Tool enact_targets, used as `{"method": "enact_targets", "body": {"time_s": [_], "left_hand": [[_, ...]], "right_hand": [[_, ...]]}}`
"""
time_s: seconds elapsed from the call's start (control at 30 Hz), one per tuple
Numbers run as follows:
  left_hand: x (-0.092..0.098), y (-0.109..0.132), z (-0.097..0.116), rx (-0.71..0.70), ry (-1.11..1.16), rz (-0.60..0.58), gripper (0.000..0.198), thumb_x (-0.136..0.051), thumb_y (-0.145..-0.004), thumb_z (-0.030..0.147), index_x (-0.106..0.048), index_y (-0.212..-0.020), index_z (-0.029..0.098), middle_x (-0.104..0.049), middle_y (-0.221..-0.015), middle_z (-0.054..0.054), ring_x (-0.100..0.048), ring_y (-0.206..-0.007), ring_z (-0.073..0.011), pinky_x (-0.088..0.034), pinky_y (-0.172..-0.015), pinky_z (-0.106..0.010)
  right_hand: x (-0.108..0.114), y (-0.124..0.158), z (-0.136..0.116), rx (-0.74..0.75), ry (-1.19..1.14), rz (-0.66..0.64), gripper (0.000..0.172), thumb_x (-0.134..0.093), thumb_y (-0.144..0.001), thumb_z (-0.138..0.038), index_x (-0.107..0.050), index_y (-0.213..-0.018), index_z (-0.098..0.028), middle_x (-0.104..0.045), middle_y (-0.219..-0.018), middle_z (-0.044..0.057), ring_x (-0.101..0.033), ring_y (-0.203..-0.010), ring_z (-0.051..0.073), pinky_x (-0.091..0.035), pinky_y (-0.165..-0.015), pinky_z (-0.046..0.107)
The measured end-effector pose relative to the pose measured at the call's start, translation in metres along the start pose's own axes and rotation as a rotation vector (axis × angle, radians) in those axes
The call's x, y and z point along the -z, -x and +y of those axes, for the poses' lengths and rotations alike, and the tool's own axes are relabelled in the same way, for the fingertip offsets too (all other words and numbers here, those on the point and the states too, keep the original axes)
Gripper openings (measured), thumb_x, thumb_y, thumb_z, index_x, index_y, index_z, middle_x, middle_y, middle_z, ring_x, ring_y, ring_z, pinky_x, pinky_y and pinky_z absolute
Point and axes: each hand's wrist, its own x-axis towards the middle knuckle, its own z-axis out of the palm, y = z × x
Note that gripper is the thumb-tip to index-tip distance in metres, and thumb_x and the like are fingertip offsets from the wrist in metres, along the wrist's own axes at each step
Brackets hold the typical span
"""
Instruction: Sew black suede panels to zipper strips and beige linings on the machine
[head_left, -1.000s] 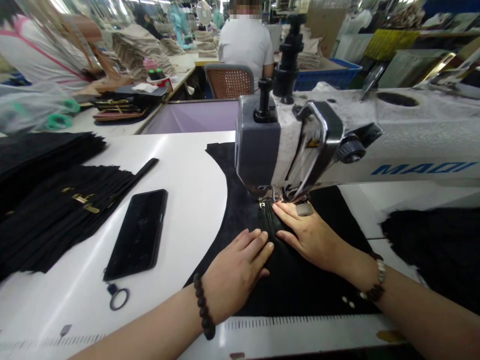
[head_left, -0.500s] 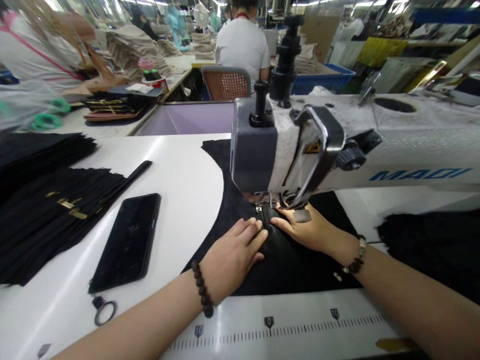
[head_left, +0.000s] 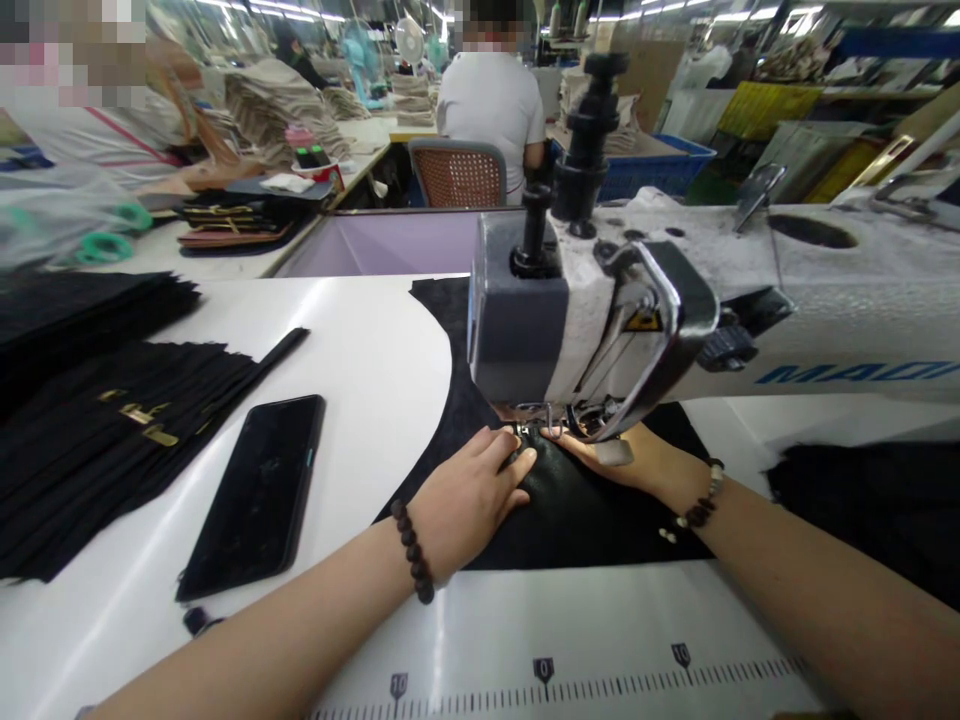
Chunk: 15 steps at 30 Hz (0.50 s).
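Observation:
A black fabric piece (head_left: 585,525) lies flat on the white table under the head of a sewing machine (head_left: 517,330). My left hand (head_left: 480,485) rests on it just left of the presser foot (head_left: 529,428), fingers stretched out and pressing down. On the other side, my right hand (head_left: 637,460) lies on the fabric with its fingers extended toward the foot. Its fingertips are partly hidden behind the machine's metal parts. Between the two hands the fabric looks shiny and slightly puckered.
A phone (head_left: 255,490) lies left of my left arm. Beyond it are black pleated-looking fabric stacks (head_left: 97,430) with gold-coloured pieces. More dark fabric (head_left: 862,510) sits at the right. A ruler scale (head_left: 544,690) runs along the front edge. A person (head_left: 491,110) sits ahead.
The fabric has slid a little away from me under the presser foot, with both hands moving along. The strip seen between my hands is now mostly under the foot. The view has shifted slightly.

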Motion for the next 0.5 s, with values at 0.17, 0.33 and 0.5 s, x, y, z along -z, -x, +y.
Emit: {"method": "enact_targets", "body": {"time_s": [0.17,0.33,0.5], "left_hand": [[0.0009,-0.0011,-0.0014,0.0,0.0,-0.017,0.033,-0.047,-0.087,0.026,-0.051,-0.115,0.009,-0.051,-0.11,-0.014,-0.048,-0.106,-0.0253,-0.04,-0.096,-0.041],[0.001,-0.0024,-0.0026,0.012,0.009,-0.018,0.034,-0.046,-0.087,0.025,-0.05,-0.116,0.008,-0.05,-0.109,-0.014,-0.048,-0.105,-0.0253,-0.04,-0.095,-0.04],[0.0001,-0.0019,-0.0036,0.007,0.024,-0.007,0.034,-0.045,-0.087,0.025,-0.051,-0.116,0.008,-0.05,-0.108,-0.015,-0.048,-0.105,-0.0256,-0.04,-0.095,-0.041]], "right_hand": [[0.0061,-0.0021,-0.0032,-0.015,-0.003,-0.063,0.027,-0.042,-0.079,-0.015,-0.066,-0.09,-0.02,-0.067,-0.092,0.003,-0.06,-0.093,0.019,-0.047,-0.088,0.034],[0.0058,-0.0037,-0.0025,-0.057,-0.025,-0.072,0.033,-0.042,-0.077,-0.012,-0.064,-0.1,-0.021,-0.066,-0.099,0.002,-0.06,-0.095,0.02,-0.049,-0.086,0.035],[0.0072,-0.0042,-0.0025,-0.086,-0.02,-0.072,0.036,-0.04,-0.077,-0.012,-0.063,-0.103,-0.02,-0.067,-0.096,0.003,-0.061,-0.093,0.02,-0.051,-0.081,0.034]]}}
